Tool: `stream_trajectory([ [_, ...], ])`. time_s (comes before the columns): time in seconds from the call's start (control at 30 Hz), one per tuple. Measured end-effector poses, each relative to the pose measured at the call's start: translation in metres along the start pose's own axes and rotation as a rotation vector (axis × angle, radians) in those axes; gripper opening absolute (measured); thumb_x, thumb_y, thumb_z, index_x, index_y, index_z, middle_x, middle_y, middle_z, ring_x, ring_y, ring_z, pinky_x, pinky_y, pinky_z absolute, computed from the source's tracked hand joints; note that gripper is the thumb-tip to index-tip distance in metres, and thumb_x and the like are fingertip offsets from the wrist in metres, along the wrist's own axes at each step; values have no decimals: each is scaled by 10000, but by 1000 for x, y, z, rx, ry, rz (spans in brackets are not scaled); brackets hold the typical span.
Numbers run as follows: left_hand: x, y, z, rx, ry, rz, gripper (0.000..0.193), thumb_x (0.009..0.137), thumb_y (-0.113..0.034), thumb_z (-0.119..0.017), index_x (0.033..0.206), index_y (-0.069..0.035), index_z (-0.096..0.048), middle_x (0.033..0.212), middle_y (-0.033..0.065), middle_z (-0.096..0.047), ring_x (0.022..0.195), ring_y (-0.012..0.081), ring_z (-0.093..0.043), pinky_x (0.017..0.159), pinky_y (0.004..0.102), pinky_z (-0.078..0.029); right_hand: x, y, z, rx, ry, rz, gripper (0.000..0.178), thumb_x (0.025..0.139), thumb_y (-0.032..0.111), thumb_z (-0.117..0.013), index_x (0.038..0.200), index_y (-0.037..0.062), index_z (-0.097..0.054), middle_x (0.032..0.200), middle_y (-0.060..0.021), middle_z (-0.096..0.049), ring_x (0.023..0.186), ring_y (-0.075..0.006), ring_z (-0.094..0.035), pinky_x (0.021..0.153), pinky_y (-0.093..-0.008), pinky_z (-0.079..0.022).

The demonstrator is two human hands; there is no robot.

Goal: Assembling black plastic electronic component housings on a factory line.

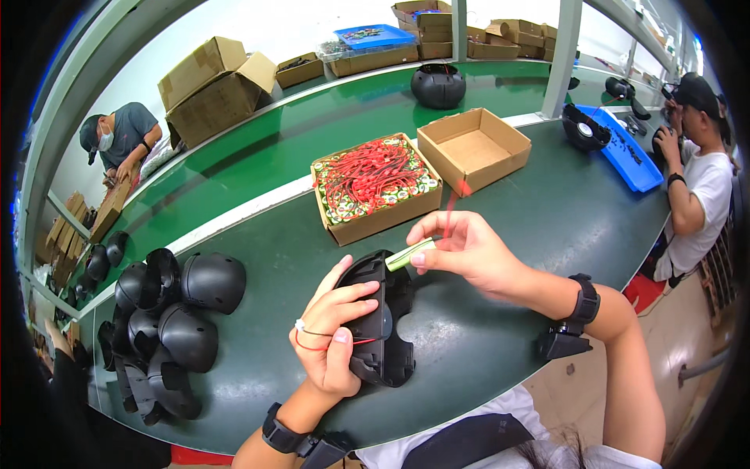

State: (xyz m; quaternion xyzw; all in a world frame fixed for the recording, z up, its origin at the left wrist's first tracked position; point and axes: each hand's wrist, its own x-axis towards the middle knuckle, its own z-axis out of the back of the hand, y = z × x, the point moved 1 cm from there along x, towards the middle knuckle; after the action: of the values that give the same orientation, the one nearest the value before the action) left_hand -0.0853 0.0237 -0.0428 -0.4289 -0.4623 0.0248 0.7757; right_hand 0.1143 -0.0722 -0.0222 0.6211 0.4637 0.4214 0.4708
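Left hand (324, 340): fingers and thumb clamped on a black plastic half-shell (401, 356), which I had over the dark green bench (484, 344), in front of my body. I gripped it by the outer wall and rim, fingers spread over the far part and thumb nearer me; this presumably steadied it while leaving the hollow turned toward my other hand. A thin red-and-black wire pair ran across the same fingers, its white connector (299, 324) at their outer side. Likely reason: to keep the leads out of the cavity.

Right hand (469, 250): thumb and fingertips pinched together on a slim, pale-green battery cell (410, 254), its free end at the shell's upper rim. I could not tell whether the two touched. Holding it by one end probably kept my fingers out of the opening. A blurred red lead (450, 213) rose from this hand; its far end was unclear.

Layout: carton of wired cells (391, 221) ahead, within easy reach; open cardboard box (492, 173) just beside it. Black domed shells (190, 334) were clustered to my left, apparently to leave me elbow room.
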Motion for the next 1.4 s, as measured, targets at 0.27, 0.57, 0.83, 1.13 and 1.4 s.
stream_trajectory([
  [0.27, 1, -12, -5, 205, 50, -91, 328, 779, -136, -446, 890, 81, -666, 942, 245, -681, 1028, 507, -599, 1015, 601, -386, -5, -16, -9, -84, -128, -107, 206, 850, 201, -740, 913, 15, -678, 759, -16, -674, 613, -27, -561, 529, -181, -428],
  [0.57, 2, -14, -9, 263, 93, -125, 329, 752, -127, -444, 866, 84, -669, 922, 243, -681, 1015, 519, -599, 1014, 619, -380, -13, -18, -17, 67, -111, -251, 202, 913, 190, -662, 988, 12, -601, 739, -37, -641, 624, -71, -584, 534, -203, -454],
  [0.83, 4, -12, -9, 240, 46, -96, 322, 748, -121, -435, 848, 81, -664, 925, 240, -684, 1011, 500, -607, 1007, 636, -379, -17, -11, -11, 119, 28, -225, 269, 962, 177, -578, 1137, -25, -605, 944, -128, -684, 842, -142, -655, 693, -237, -512],
  [1.13, 8, 0, 2, 29, 62, -19, 370, 815, -214, -446, 851, 70, -680, 917, 232, -691, 986, 437, -632, 1024, 641, -350, -7, -20, 2, 174, 51, -170, 231, 906, 114, -657, 1102, -7, -638, 991, -76, -680, 845, -85, -601, 707, -228, -488],
  [1.4, 9, 1, 4, 34, 101, -33, 387, 828, -239, -444, 845, 63, -685, 924, 227, -695, 1014, 457, -618, 1015, 640, -359, -1, -19, 14, 79, 134, -187, 208, 862, 94, -705, 1024, -28, -659, 967, -82, -684, 808, -99, -622, 740, -229, -524],
])
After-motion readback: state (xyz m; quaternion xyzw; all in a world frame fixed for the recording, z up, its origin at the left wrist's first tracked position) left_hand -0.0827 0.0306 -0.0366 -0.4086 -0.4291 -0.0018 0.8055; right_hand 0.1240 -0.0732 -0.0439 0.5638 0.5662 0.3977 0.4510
